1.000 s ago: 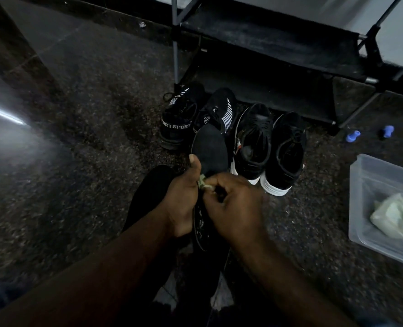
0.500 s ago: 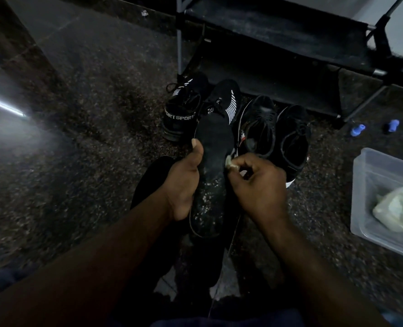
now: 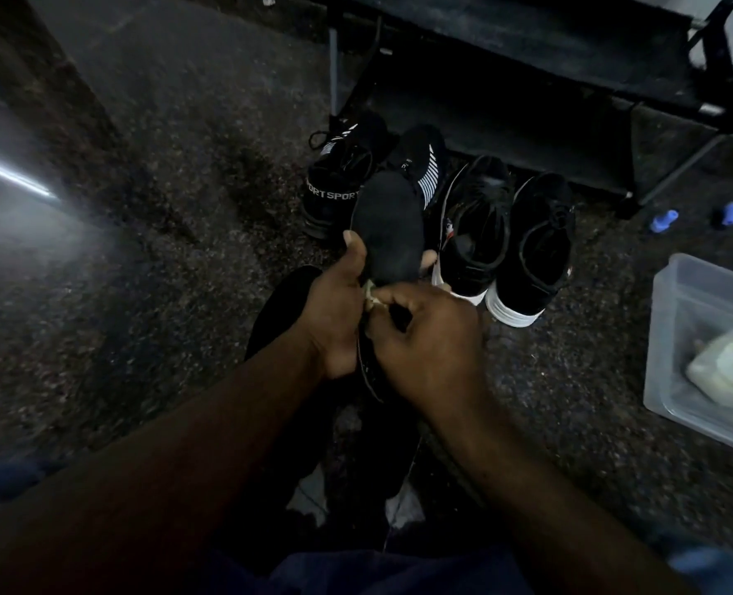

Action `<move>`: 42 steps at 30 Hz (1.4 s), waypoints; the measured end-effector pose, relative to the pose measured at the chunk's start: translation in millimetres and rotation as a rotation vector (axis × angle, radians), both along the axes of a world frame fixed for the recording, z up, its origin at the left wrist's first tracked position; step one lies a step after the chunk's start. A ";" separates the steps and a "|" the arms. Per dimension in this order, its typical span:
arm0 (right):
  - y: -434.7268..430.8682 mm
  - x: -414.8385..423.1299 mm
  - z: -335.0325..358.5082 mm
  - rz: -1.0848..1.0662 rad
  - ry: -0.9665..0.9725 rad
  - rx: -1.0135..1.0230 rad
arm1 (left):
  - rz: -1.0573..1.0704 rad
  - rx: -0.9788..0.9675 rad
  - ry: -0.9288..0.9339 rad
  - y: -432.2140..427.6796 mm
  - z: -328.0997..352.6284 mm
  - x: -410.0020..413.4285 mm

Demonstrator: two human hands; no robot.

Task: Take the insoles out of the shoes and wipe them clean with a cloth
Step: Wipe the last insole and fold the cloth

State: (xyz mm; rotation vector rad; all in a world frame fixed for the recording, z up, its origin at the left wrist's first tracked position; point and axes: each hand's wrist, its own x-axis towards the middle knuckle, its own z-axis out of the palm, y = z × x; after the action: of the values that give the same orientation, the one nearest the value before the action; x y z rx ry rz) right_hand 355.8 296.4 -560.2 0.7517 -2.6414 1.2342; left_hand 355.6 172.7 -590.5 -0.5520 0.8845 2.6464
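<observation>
Dim speckled floor (image 3: 162, 251), centre frame: a black insole (image 3: 388, 234) is held up, clasped by the left hand (image 3: 334, 319), thumb on its left edge, while the right hand (image 3: 424, 337) pinches a small pale cloth (image 3: 371, 294) against its middle. Half a second earlier the cloth sat at the insole's right edge. It has swept back across, suggesting wiping is under way. Four black shoes (image 3: 476, 234) wait behind, and a clear tub (image 3: 674, 302) sits at right.
</observation>
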 end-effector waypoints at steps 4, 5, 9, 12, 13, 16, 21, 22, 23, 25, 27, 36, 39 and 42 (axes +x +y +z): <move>6.9 21.9 3.3 0.138 -0.104 0.012 | 0.048 -0.028 0.067 -5.8 5.0 -0.9; 9.7 23.6 5.2 0.178 -0.163 0.016 | 0.069 -0.044 0.063 -8.0 5.7 -1.0; 18.0 6.3 14.2 0.115 -0.348 -0.140 | 0.051 0.023 0.068 -21.3 5.8 -1.5; 14.7 -7.8 19.3 -0.037 -0.246 -0.170 | -0.037 0.059 0.118 -18.0 8.4 1.2; 11.0 -5.6 21.1 -0.033 -0.200 -0.126 | -0.039 0.053 0.123 -12.5 12.8 1.8; 1.2 17.7 18.6 0.022 0.021 0.046 | 0.055 0.047 0.112 0.3 16.0 -1.0; 25.2 47.8 25.6 0.162 0.026 0.178 | 0.162 0.053 0.109 -5.9 25.3 8.5; 31.5 48.3 29.3 0.182 0.010 0.174 | 0.162 0.043 0.109 -8.5 28.3 10.6; 37.2 46.4 35.3 0.166 -0.010 0.123 | 0.154 0.034 0.106 -9.9 33.1 13.0; 44.4 34.4 47.2 0.055 -0.022 -0.019 | 0.097 0.012 0.104 -10.4 40.7 16.5; 43.0 21.2 57.2 -0.050 0.036 -0.031 | 0.006 -0.009 0.128 -5.9 47.0 23.6; 25.7 57.1 41.8 0.003 0.114 0.245 | 0.142 0.056 0.111 -1.7 61.4 42.4; 28.8 72.0 46.9 0.072 0.031 0.210 | 0.149 0.057 0.120 -3.9 61.9 42.3; 31.1 63.4 61.2 0.044 -0.080 0.016 | 0.098 0.007 0.131 -6.0 62.9 43.0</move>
State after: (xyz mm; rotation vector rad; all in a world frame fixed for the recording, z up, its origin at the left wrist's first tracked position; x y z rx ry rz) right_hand 419.2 327.5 -499.0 0.7824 -2.7150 1.2823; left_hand 398.6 166.7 -527.7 -0.4352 0.9066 2.8003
